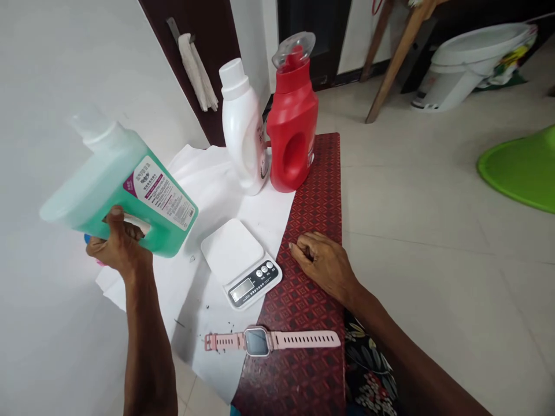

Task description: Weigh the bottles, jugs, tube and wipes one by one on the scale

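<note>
Gripping by its handle: one green jug [113, 185], left hand [119, 245] closed round the grip. Jug tilted, pale cap end toward the upper left, held over the left edge of the table [299, 375]; printed label [160, 193] in view.

Right hand [323, 260]: well apart from the left, fingers loosely curled, nothing visible in its grasp, resting near the table's right edge.

One white scale [236, 251], flat, mid-table on a sheet of white paper [203, 185], between jug and right hand; display reading not legible.

One watch [257, 341], pink strap, laid out straight near the table's near edge, the longer strap end reaching the right edge.

One white bottle [243, 127], capped, and one red bottle [288, 115], clear cap, both upright, side by side toward the far edge.

On the floor, beyond the table's far right corner: one white bucket [470, 69].
</note>
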Tool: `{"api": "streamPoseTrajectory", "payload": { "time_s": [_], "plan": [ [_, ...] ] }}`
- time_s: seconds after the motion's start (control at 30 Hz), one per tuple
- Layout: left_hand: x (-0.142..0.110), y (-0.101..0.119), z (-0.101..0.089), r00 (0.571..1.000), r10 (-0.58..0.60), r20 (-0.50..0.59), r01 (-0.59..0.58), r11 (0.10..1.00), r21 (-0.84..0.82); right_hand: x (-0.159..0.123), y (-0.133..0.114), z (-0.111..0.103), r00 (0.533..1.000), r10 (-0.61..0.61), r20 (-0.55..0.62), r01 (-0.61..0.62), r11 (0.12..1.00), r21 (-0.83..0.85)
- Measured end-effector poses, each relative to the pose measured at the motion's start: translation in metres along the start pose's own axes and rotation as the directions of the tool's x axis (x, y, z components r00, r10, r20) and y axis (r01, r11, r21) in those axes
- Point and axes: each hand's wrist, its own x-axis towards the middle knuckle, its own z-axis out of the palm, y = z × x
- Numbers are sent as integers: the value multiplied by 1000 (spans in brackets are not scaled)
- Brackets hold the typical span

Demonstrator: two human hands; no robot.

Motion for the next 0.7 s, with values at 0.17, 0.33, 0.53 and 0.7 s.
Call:
{"api": "streamPoseTrajectory", "payload": {
  "time_s": [0.17,0.33,0.53,0.7],
  "plan": [
    [-23,38,-13,990,-106,98,113,991,-76,0,0,2,1000,6,-1,-6,1000,-12],
    [-60,47,-12,950,-226,215,246,967,-67,-1,-1,1,1000,-3,-28,3,1000,-15],
    [-86,44,-3,939,-262,224,278,959,-43,0,-2,-1,1000,0,-11,0,1000,30],
    [-91,45,0,945,-226,235,236,972,-12,-1,-3,-2,1000,28,4,-28,999,41]
  ]
}}
